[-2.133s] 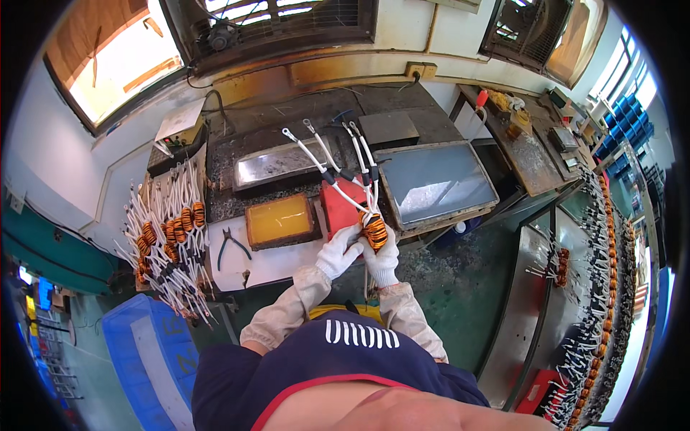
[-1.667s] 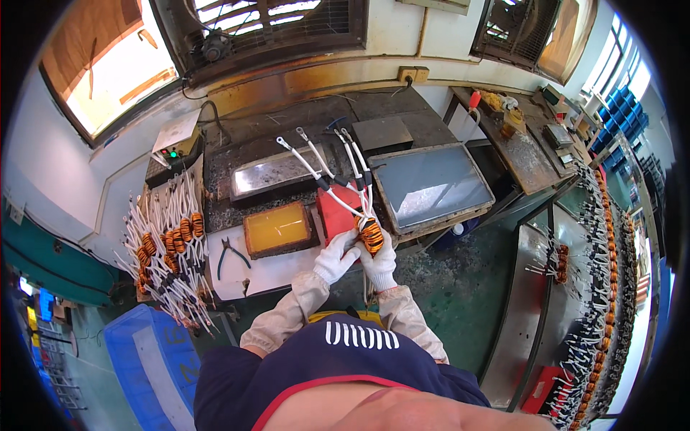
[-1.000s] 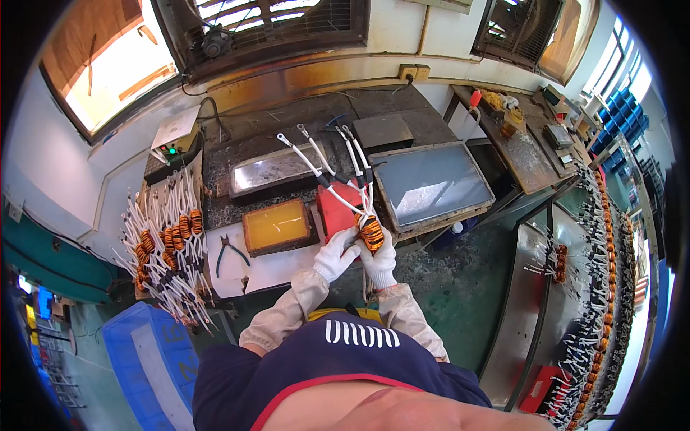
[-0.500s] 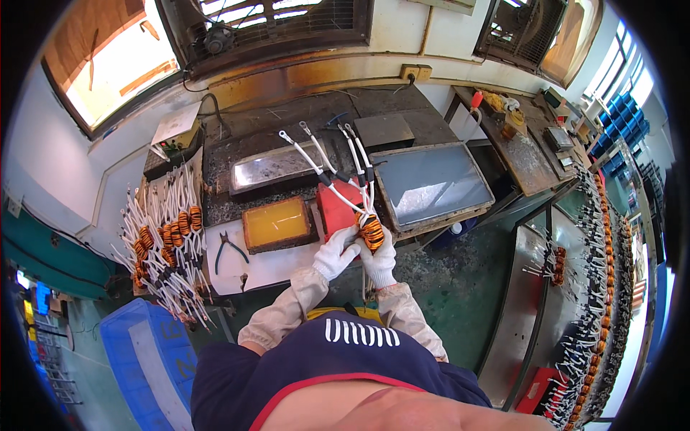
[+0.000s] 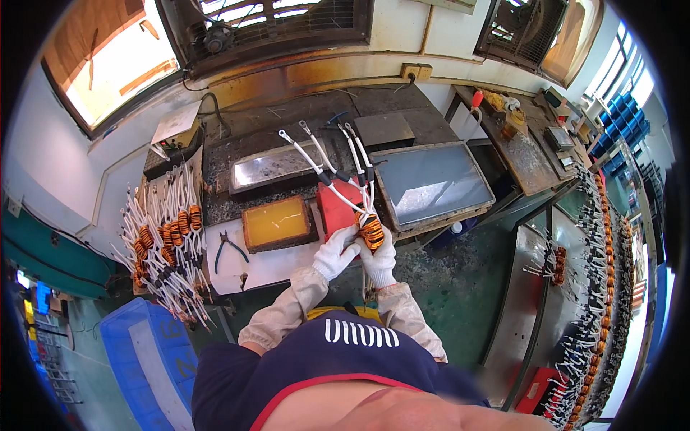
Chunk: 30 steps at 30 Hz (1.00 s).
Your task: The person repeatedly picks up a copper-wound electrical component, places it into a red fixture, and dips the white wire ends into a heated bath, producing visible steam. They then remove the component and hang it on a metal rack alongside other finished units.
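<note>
Both my hands wear white knit gloves and meet in front of the bench's near edge. Between them is a toroidal coil (image 5: 371,231) wound with orange-brown wire. My left hand (image 5: 335,254) has its fingers closed on the coil's left side, and my right hand (image 5: 379,261) grips it from below and the right. Several white-sleeved leads (image 5: 352,161) rise from the coil, with black bands partway and ring terminals at their tips. They reach over a red block (image 5: 338,208). A thin piece hangs below my hands; what it is I cannot make out.
An amber-filled tray (image 5: 277,223), a shiny metal bath (image 5: 273,171) and a larger grey-surfaced tray (image 5: 433,181) stand on the bench. Cutting pliers (image 5: 231,250) lie left, near piled coils (image 5: 169,237). A blue crate (image 5: 147,352) is lower left. Rows of coils (image 5: 600,302) line the right.
</note>
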Each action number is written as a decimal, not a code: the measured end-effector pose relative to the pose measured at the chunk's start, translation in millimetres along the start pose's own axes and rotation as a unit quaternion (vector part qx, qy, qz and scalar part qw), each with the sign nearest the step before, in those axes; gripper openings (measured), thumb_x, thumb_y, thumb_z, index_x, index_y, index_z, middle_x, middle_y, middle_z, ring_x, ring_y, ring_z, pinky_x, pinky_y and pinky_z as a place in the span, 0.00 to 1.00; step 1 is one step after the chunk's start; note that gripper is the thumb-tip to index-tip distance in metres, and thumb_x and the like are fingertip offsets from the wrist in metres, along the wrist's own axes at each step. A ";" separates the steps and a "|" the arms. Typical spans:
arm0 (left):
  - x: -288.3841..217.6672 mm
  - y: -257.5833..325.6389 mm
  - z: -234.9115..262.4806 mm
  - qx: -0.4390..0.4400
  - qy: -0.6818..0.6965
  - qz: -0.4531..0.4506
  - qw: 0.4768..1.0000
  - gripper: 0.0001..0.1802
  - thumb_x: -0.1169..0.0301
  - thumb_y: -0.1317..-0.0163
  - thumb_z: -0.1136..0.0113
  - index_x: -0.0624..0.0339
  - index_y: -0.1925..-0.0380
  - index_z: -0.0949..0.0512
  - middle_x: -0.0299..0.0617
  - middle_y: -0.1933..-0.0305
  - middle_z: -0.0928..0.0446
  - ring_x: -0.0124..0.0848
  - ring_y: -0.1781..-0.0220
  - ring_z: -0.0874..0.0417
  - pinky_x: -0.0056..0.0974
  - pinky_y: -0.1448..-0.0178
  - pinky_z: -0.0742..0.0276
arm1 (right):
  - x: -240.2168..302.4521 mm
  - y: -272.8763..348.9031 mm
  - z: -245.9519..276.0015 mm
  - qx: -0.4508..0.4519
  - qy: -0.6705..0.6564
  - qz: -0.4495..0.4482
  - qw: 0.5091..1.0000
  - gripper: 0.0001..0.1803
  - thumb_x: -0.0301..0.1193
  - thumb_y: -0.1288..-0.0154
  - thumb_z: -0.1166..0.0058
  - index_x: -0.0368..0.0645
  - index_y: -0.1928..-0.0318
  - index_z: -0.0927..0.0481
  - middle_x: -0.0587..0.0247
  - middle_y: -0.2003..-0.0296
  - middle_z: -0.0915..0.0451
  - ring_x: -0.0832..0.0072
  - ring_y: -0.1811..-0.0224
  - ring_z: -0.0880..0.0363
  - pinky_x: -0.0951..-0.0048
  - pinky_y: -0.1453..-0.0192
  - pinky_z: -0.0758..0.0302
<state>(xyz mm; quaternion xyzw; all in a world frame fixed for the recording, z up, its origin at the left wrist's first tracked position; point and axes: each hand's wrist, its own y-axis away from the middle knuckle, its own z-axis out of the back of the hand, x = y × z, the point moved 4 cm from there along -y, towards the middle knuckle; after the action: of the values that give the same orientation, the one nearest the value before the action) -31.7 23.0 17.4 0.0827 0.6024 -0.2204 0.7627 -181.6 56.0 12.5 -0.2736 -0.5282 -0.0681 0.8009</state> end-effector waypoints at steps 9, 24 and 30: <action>3.7 0.4 0.8 -0.010 -0.014 -0.016 1.000 0.30 0.72 0.32 0.41 0.62 0.31 0.35 0.50 0.36 0.27 0.38 0.35 0.22 0.41 0.32 0.26 | -6.4 0.6 -2.3 -0.008 0.005 0.025 1.000 0.33 0.33 0.43 0.29 0.42 0.39 0.29 0.54 0.54 0.16 0.65 0.54 0.15 0.65 0.48 0.20; 16.8 -0.2 0.8 0.041 0.073 0.034 0.996 0.33 0.72 0.30 0.43 0.65 0.28 0.43 0.53 0.31 0.32 0.41 0.31 0.27 0.43 0.28 0.31 | -9.4 6.7 -8.2 -0.059 0.013 0.011 0.998 0.32 0.31 0.44 0.28 0.39 0.40 0.28 0.54 0.56 0.15 0.70 0.55 0.14 0.68 0.48 0.19; 33.8 -17.7 11.5 0.050 0.261 0.091 0.960 0.36 0.70 0.27 0.46 0.64 0.25 0.50 0.55 0.28 0.36 0.42 0.28 0.32 0.43 0.25 0.36 | 1.6 7.7 -8.2 -0.068 0.026 -0.045 0.996 0.34 0.32 0.46 0.27 0.40 0.40 0.27 0.53 0.55 0.15 0.69 0.53 0.14 0.68 0.46 0.19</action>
<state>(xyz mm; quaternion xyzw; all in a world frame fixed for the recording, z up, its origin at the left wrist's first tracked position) -23.3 -5.2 -9.4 0.2300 0.7585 -0.1502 0.5909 -171.2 58.5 8.7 -0.3011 -0.5136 -0.1467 0.7900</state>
